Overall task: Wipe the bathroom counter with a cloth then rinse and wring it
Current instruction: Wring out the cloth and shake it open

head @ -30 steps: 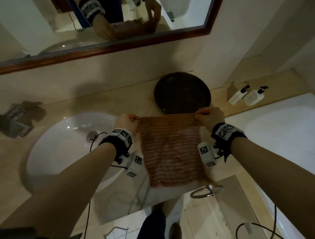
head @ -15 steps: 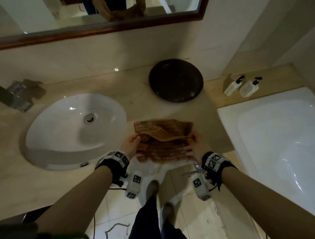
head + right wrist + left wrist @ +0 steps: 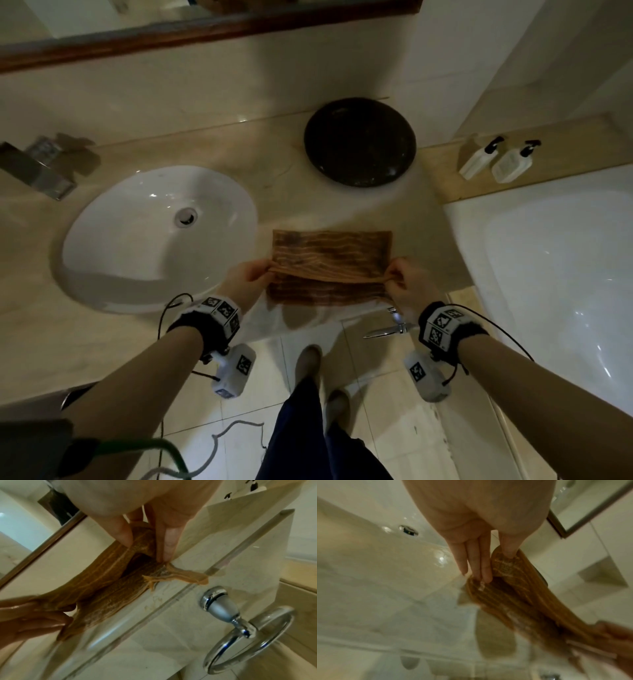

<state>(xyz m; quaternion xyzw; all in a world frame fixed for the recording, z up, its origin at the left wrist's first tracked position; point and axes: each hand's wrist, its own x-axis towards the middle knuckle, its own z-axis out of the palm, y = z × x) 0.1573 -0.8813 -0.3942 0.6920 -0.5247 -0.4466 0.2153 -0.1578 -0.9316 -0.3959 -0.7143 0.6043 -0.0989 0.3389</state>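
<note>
A brown striped cloth (image 3: pixel 330 260) is folded over itself at the front of the beige counter (image 3: pixel 342 209), between the sink and the bathtub. My left hand (image 3: pixel 255 279) pinches the fold at its left end, thumb on top of the cloth (image 3: pixel 508 588) and fingers (image 3: pixel 477 566) against the lower layer. My right hand (image 3: pixel 400 279) pinches the right end of the cloth (image 3: pixel 109 585), thumb and fingers (image 3: pixel 167 540) on the two layers. The far half lies spread toward the wall; the near half reaches the counter's front edge.
A white oval sink (image 3: pixel 157 240) lies left of the cloth, with a chrome tap (image 3: pixel 37 168) at the far left. A dark round bowl (image 3: pixel 359 142) sits behind. Two pump bottles (image 3: pixel 493 159) and the bathtub (image 3: pixel 555 274) are right. A chrome towel ring (image 3: pixel 247 635) hangs below the counter edge.
The cloth hung stretched between both raised hands a second ago. It has come down onto the counter and been folded in half, and both hands now hold the fold lower and nearer.
</note>
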